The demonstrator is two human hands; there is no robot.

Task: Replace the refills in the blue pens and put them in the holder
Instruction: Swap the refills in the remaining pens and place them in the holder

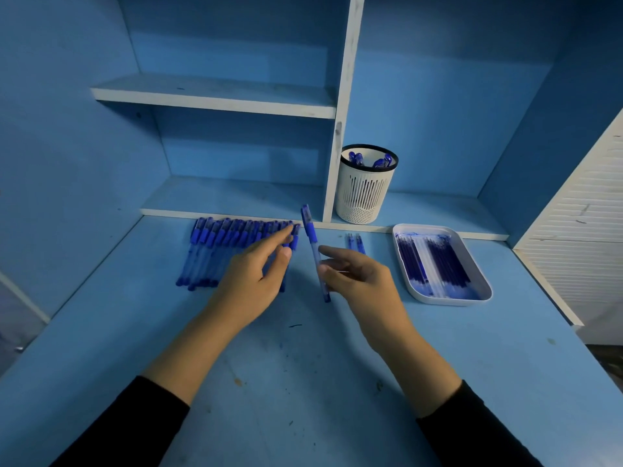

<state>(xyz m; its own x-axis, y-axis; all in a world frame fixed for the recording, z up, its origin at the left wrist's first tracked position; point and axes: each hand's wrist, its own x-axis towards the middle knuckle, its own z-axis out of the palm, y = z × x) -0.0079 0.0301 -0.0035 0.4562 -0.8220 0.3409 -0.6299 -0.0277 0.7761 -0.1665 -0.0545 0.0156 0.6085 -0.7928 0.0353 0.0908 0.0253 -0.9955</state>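
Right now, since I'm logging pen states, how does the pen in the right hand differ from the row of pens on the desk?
The held pen is lifted in the right hand; the row of pens lies flat on the desk. The held pen is alone; the row of pens lies packed side by side, the left hand over its right end. Both are blue with clear barrels.

I read the pen (313, 246) as clear plastic with a blue, rubbery-looking grip, same as the row of pens (222, 244). The pen holder (365, 193) is matt white slotted plastic. The tray (448, 302) is smooth white plastic, ink-smeared inside. The desk (303, 382) looks like matt blue painted board, scuffed and stained.
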